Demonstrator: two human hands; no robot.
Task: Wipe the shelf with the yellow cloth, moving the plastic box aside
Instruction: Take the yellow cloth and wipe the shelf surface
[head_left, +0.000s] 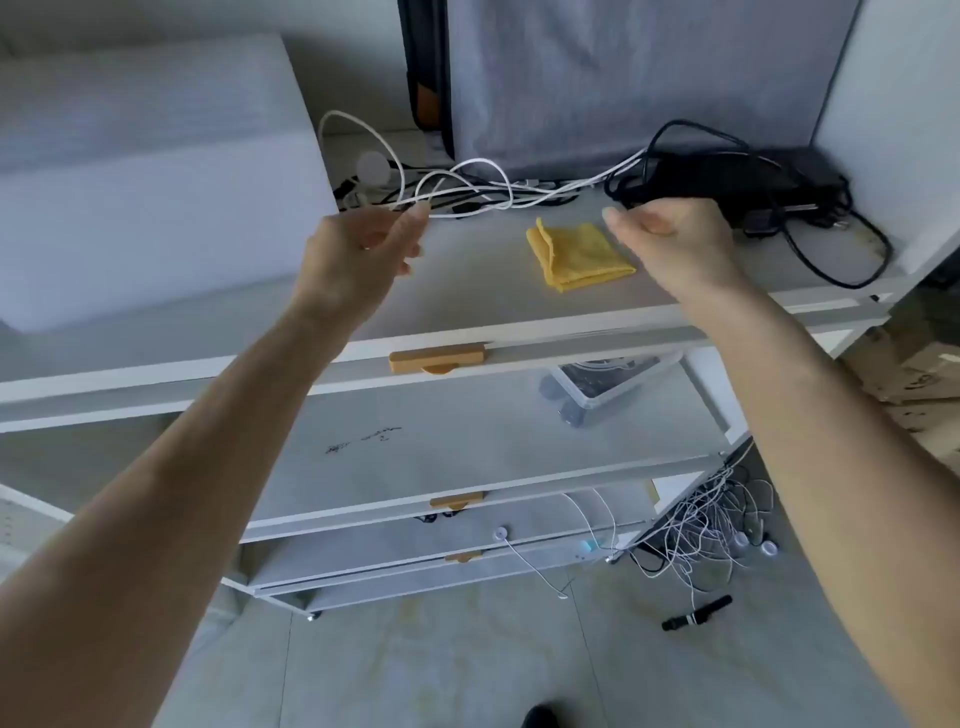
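Both hands, left hand (358, 249) and right hand (670, 234), hover loosely curled and apparently empty over the top shelf (467, 296); the yellow cloth (582, 254) lies mid-shelf, and reaching could snag the white cables (467, 187) at the rear edge.

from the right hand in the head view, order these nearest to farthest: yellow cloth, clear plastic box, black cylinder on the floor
From the right hand:
1. Folded yellow cloth, just to its left on the top shelf.
2. Clear plastic box, below it on the second shelf, at the right end.
3. Black cylinder-shaped thing, far below on the floor, right of the shelf unit.
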